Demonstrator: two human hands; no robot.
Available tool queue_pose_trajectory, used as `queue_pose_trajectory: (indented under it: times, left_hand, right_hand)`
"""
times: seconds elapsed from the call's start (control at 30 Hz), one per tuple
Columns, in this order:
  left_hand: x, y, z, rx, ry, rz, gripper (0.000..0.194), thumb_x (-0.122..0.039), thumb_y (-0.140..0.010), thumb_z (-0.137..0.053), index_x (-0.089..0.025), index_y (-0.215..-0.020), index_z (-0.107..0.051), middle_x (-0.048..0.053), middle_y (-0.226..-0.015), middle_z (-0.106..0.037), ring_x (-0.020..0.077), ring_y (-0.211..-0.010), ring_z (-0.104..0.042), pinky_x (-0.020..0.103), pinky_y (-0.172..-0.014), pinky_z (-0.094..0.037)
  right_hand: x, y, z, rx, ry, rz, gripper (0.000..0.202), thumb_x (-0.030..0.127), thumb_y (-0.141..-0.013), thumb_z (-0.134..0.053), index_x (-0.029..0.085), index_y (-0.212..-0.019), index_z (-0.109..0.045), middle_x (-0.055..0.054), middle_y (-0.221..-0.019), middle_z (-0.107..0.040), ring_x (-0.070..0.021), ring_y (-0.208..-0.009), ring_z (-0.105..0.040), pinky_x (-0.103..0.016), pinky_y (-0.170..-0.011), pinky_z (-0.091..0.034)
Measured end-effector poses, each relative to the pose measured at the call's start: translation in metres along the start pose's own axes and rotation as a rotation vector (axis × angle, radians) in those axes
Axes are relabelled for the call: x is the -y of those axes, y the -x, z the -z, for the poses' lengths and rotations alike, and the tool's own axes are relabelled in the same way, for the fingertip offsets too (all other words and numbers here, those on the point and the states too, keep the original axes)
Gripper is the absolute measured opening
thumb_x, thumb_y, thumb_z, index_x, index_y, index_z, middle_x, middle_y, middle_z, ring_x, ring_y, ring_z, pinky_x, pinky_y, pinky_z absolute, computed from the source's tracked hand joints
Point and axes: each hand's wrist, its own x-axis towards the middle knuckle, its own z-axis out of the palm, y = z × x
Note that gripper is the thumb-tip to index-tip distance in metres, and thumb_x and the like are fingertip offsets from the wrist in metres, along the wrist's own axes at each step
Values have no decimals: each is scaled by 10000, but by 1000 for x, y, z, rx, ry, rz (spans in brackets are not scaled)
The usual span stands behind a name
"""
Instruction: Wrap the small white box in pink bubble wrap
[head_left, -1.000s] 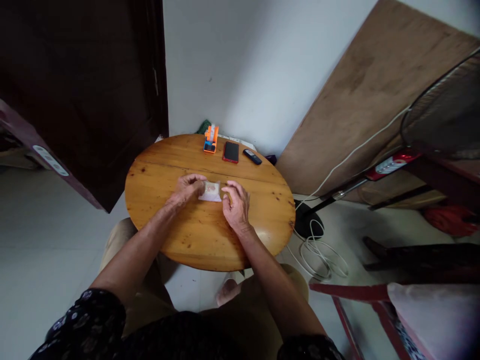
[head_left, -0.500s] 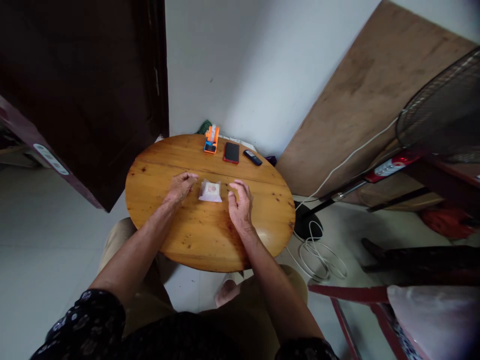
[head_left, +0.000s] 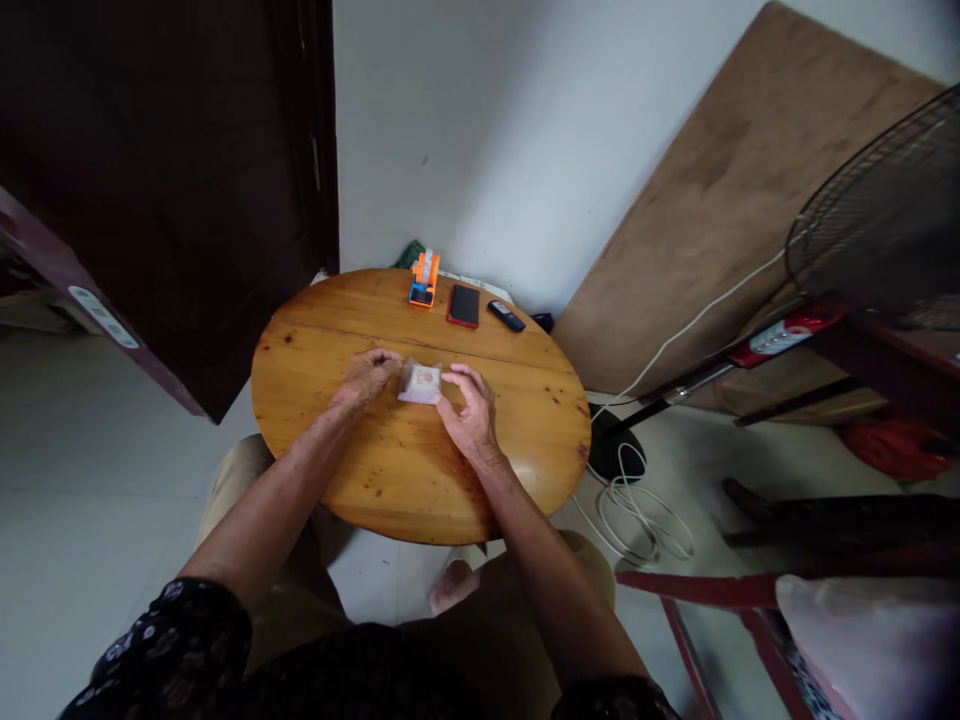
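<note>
A small white packet in clear wrapping (head_left: 421, 382) lies on the oval wooden table (head_left: 405, 470), between my two hands. My left hand (head_left: 370, 376) is at the packet's left edge, its fingertips drawn together; whether they pinch the wrapping is too small to tell. On the other side, my right hand (head_left: 469, 408) is open, thumb and fingers apart around the packet's right side. The thumb tip is at the lower right corner and the fingers arch near the upper right one.
Along the table's back edge are an orange tape dispenser (head_left: 424, 280), a dark phone with a red edge (head_left: 463, 305) and a black remote (head_left: 506, 315). A standing fan (head_left: 885, 220), coiled white cable (head_left: 637, 510) and red chair frame (head_left: 697, 588) are at the right.
My right hand has moved left and down to the packet's right side. My left hand has shifted slightly right, closer to the packet's left edge.
</note>
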Motion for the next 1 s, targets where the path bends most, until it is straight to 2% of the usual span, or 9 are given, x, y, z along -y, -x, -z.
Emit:
queue_pose_trajectory:
  times: [0.13,0.27,0.5,0.63,0.77,0.87,1.0]
  left_hand:
    - [-1,4,-7,83,-12,-10,150,-306,-644,-677,-181,-715,-634,-41,-517,-565,93,-461,-451,234,-487,-351]
    - [1,3,-11,81,-19,9,142,-245,-622,-699,-183,-719,-617,-47,-521,-581,95,-470,-493,224,-509,-389]
    - [5,1,-10,91,-47,-4,166,-246,-639,-716,-185,-764,-624,-64,-498,-572,91,-463,-506,212,-486,-375]
    - [4,3,-10,87,-70,-10,175,-257,-653,-718,-178,-783,-631,-61,-520,-584,89,-468,-506,214,-488,-372]
    - [2,5,-8,97,-91,-6,194,-269,-667,-718,-176,-815,-634,-58,-528,-580,92,-477,-503,221,-501,-375]
    - [2,6,-8,105,-110,1,226,-304,-663,-729,-179,-825,-632,-57,-529,-567,98,-482,-497,229,-510,-371]
    - [5,6,-7,103,-166,-17,284,-366,-660,-740,-177,-852,-652,-31,-604,-595,105,-531,-507,239,-544,-383]
  right_hand:
    - [1,-2,-2,31,-14,3,242,269,-819,-633,246,-1057,-670,-90,-1220,-668,-261,-1153,-620,-440,-1016,-463]
    - [2,-12,1,88,-13,29,233,246,-806,-661,243,-1037,-692,-80,-1191,-692,-257,-1127,-636,-438,-1000,-468]
    - [-9,-46,14,372,-9,76,199,169,-760,-702,262,-933,-734,-45,-1156,-715,-236,-1078,-665,-439,-999,-473]
    - [-15,-60,15,475,-85,88,124,188,-761,-710,253,-861,-746,-33,-1100,-728,-212,-1018,-686,-404,-963,-496]
    - [-19,-60,5,406,-202,93,92,204,-813,-652,235,-771,-729,-41,-1057,-732,-194,-978,-695,-372,-933,-511]
    - [-19,-56,-2,285,-217,96,147,195,-846,-592,231,-735,-681,-46,-1045,-736,-206,-993,-686,-390,-952,-500]
    - [-17,-54,-2,98,-205,36,113,211,-888,-539,230,-818,-626,-72,-1127,-718,-235,-1092,-648,-437,-999,-473]
